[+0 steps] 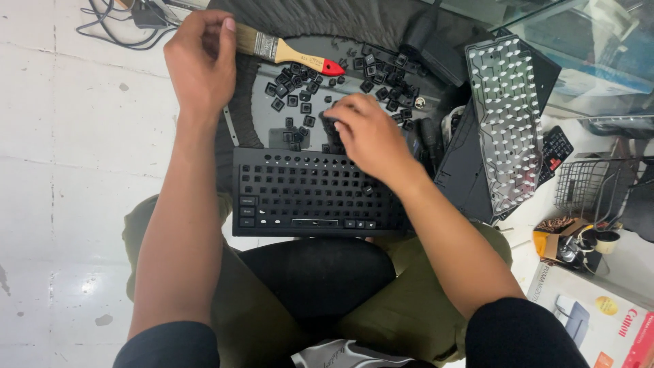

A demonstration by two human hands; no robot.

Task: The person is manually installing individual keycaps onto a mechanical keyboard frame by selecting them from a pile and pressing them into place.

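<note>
A black keyboard frame (306, 194) with most keys removed rests on my lap. Beyond it lies a dark round tray (272, 126) strewn with several loose black keycaps (293, 88). My right hand (368, 136) reaches over the frame's far edge, fingertips down among the keycaps, pinching at one; whether it holds one I cannot tell. My left hand (201, 58) is at the upper left, fingers curled around the bristle end of a paintbrush (286, 53) with a wooden handle and red tip.
A clear keyboard membrane plate (507, 116) leans on dark panels at the right. A wire basket (593, 184), a small remote (555, 150), a printed box (599, 320) and cables (122, 24) lie on the white tiled floor.
</note>
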